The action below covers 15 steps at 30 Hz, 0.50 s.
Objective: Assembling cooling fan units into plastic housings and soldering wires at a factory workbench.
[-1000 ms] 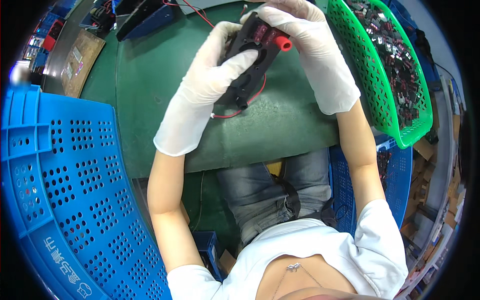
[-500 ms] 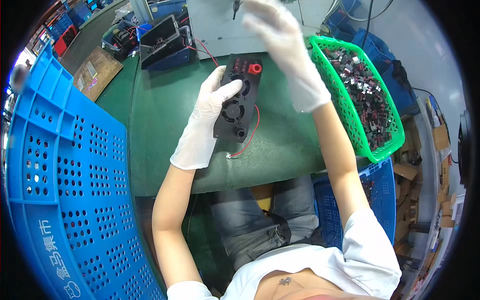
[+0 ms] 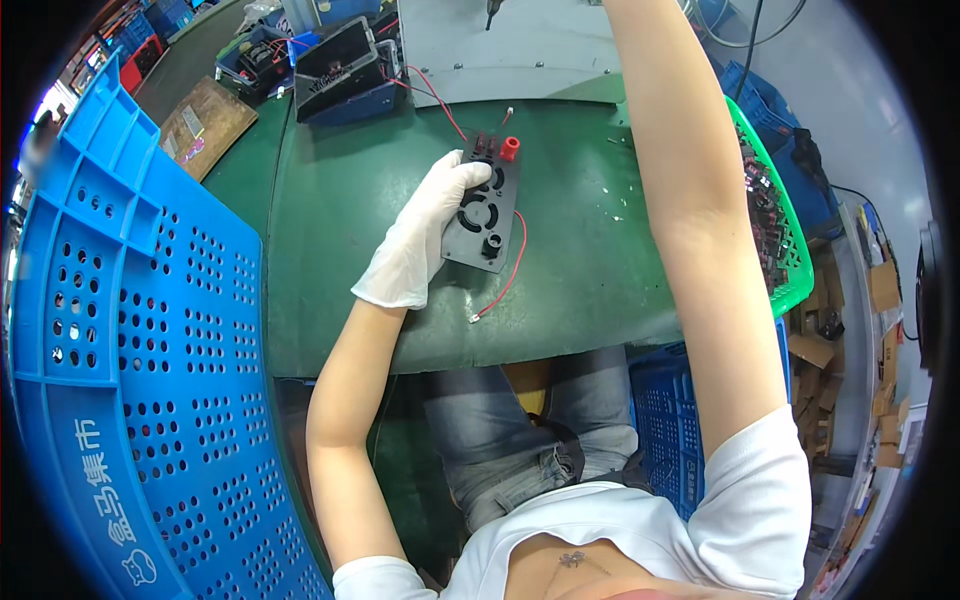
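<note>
My left hand (image 3: 425,215), in a white glove, grips a black rectangular panel (image 3: 468,248) by its left side, the thumb lying across its face. Round fan-like vents, a red terminal (image 3: 510,149) and a black terminal (image 3: 492,246) show on the panel. Red wires run from it; one thin wire (image 3: 521,250) curves down its right side to a small white connector (image 3: 475,318). My right arm (image 3: 690,200) stretches far forward over the table, and its hand lies beyond the top edge of the picture.
Blue perforated crates (image 3: 190,330) stand at the left. A green basket (image 3: 800,270) of small dark parts is at the right, partly behind my right arm. Black bins (image 3: 345,75) and a grey metal plate (image 3: 520,60) with a hanging tool tip (image 3: 493,12) line the far side of the green table (image 3: 350,200).
My right hand has moved forward and out of the picture, its arm now crossing the green basket. The panel, still in my left hand, is tilted a little differently.
</note>
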Available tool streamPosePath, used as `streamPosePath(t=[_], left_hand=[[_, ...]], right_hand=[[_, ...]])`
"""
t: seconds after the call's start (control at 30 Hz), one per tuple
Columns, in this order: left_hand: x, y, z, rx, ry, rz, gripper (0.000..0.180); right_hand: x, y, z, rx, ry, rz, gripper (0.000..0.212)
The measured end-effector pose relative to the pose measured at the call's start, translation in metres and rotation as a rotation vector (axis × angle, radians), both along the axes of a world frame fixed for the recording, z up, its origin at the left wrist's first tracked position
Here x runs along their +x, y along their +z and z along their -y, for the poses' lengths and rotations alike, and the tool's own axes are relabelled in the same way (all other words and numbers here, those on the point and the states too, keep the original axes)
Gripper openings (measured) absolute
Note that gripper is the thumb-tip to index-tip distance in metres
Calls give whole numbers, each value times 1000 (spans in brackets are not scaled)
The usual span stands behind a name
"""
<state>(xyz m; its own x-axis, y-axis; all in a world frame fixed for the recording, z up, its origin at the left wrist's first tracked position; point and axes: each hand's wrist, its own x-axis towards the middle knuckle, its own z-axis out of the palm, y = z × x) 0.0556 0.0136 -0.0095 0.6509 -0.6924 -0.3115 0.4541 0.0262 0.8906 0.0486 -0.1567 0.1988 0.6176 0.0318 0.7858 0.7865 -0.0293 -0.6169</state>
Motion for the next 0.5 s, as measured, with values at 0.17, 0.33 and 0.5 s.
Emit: streamPosePath(t=[0.17,0.33,0.5], left_hand=[[-3,3,-2,97,1,6,25],[0,0,1,141,8,31,27],[-3,5,9,119,-19,51,32]], right_hand=[[-18,-16,-18,105,-157,-79,30],[-29,-29,-26,146,-139,-121,29],[-45,-30,-21,160,-118,-133,28]])
